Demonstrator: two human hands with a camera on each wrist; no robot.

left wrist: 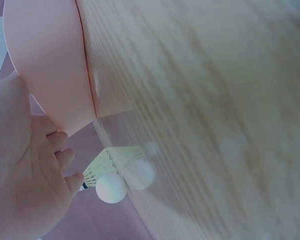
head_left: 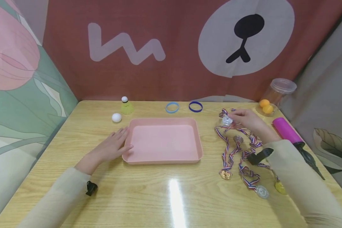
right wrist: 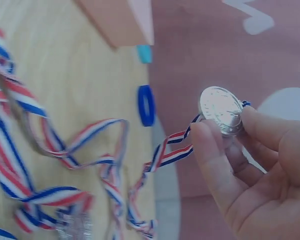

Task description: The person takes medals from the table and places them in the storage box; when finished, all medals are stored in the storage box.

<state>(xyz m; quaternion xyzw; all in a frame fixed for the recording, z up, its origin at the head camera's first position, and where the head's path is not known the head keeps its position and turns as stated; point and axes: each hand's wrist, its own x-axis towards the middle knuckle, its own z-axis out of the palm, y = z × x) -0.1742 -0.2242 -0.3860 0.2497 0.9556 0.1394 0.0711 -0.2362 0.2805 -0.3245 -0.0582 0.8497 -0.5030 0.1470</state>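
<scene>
Between its thumb and fingers, my right hand (head_left: 249, 122) pinches a silver medal (right wrist: 220, 107) above the table's right side. A striped red, white and blue ribbon (right wrist: 172, 147) trails from that medal down towards the table. Below lie more ribboned medals: a gold medal (head_left: 225, 174), a silver medal (head_left: 262, 192), a smaller medal (head_left: 238, 139) and a yellowish medal (head_left: 280, 187) partly behind my sleeve. With fingers extended, my left hand (head_left: 111, 148) touches the left rim of the pink tray (head_left: 162, 144), which has nothing in it.
Behind the tray are a light blue wristband (head_left: 172, 111) and a dark blue wristband (head_left: 195, 110). A yellow shuttlecock (head_left: 127, 108) and white ball (head_left: 116, 117) sit back left. At right are a clear jar (head_left: 273, 96) with orange balls and a magenta cylinder (head_left: 287, 130) with a black end.
</scene>
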